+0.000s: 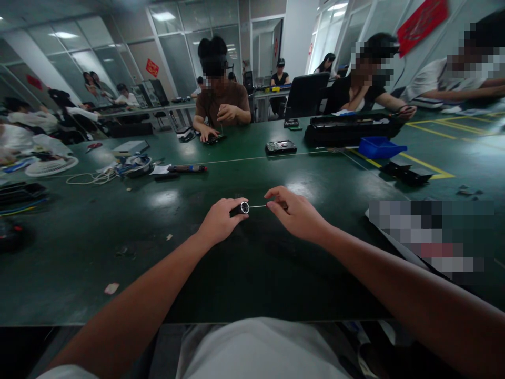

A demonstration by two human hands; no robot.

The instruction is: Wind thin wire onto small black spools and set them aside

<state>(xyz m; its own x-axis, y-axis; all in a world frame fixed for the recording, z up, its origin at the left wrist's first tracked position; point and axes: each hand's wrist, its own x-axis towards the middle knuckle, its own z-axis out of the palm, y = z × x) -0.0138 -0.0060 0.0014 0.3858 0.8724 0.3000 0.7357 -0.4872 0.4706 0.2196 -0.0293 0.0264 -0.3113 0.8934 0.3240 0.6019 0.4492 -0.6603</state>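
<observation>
Between the fingertips and thumb of my left hand [221, 218] is a small black part with a round, silver-rimmed end [244, 207] facing me. Its exact kind is unclear. A screwdriver [258, 206] lies across from the right, its thin metal shaft reaching to the side of the black part. My right hand [294, 210] is closed around the screwdriver's handle end, most of which the fingers hide. Both hands are above the green table [260, 273], near its middle.
Across the table, a person [223, 100] works on a small dark item. A hard drive [280, 147], a blue bin [381, 148] and a long black housing [351, 129] stand ahead. Cables [94, 178] and a pen-like tool [187, 169] lie left; a blurred-out sheet [426, 237] lies right.
</observation>
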